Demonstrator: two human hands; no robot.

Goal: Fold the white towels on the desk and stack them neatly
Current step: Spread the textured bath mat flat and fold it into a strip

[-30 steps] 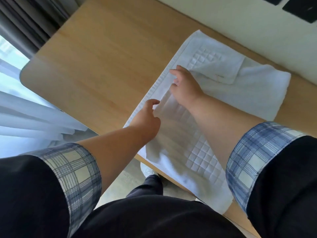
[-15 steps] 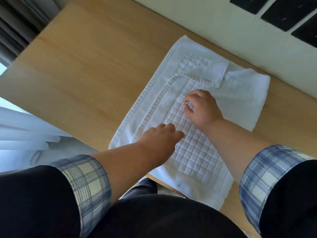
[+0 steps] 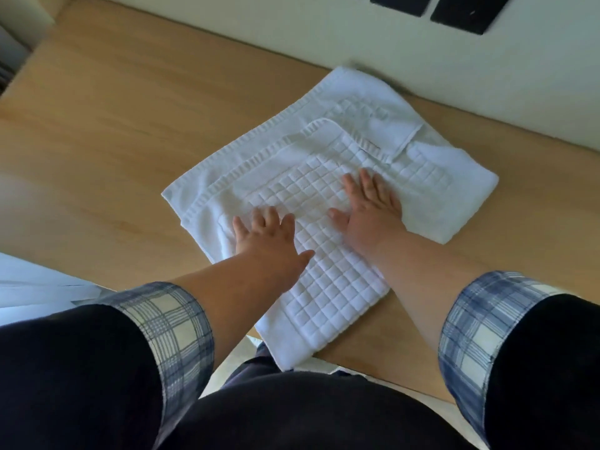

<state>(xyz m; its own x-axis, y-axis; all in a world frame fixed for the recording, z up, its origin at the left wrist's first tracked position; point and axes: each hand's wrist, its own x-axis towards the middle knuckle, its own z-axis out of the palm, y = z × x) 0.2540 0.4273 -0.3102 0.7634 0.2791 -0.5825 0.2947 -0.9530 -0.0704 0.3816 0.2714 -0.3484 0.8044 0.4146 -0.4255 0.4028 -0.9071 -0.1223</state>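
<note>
Fingers spread flat, my left hand (image 3: 269, 237) and right hand (image 3: 370, 211) press the folded white towel (image 3: 311, 287) on the desk (image 3: 113, 125). Its near corner overhangs the desk edge, and my forearms hide part of its near side.

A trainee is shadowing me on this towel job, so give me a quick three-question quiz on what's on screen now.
1. True or false: the left hand pinches a corner of the white waffle-textured towel.
2. The towel's near corner: A) hangs past the edge of the light wooden desk; B) lies fully on the desk; C) is lifted in the air.
3. Which hand lies nearer the pale wall?
Key: 1 false, both hands press flat on the towel; 2 A; 3 the right hand.
</note>
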